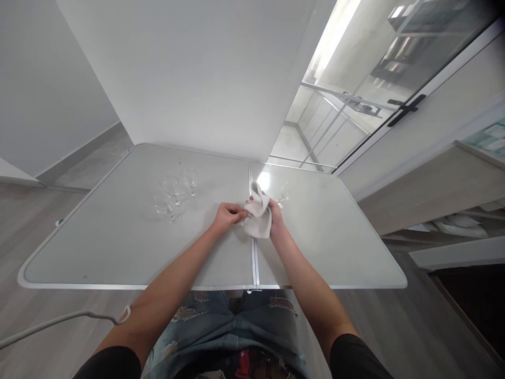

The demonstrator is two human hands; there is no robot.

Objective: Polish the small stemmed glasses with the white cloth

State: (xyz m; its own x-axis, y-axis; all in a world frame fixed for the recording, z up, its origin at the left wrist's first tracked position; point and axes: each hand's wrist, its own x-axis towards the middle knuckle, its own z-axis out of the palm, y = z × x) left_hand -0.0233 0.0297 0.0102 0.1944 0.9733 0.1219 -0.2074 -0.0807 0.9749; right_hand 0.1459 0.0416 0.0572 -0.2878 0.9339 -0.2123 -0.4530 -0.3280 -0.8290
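Note:
Over the middle seam of a grey folding table [118, 247], my right hand [276, 218] grips a white cloth [258, 218] bunched around a small clear glass, of which only a sliver shows. My left hand [228, 215] pinches that glass or the cloth's edge from the left; which one I cannot tell. Another clear stemmed glass [282, 197] stands just behind my right hand. Several more clear glasses [173, 197] stand grouped on the left half of the table.
A white wall panel rises behind the table. A glass door with a black handle [406, 109] is at the right, with light shelving [453, 173] beside it. A white cable [59, 321] hangs at the lower left. My jeans show below the table's front edge.

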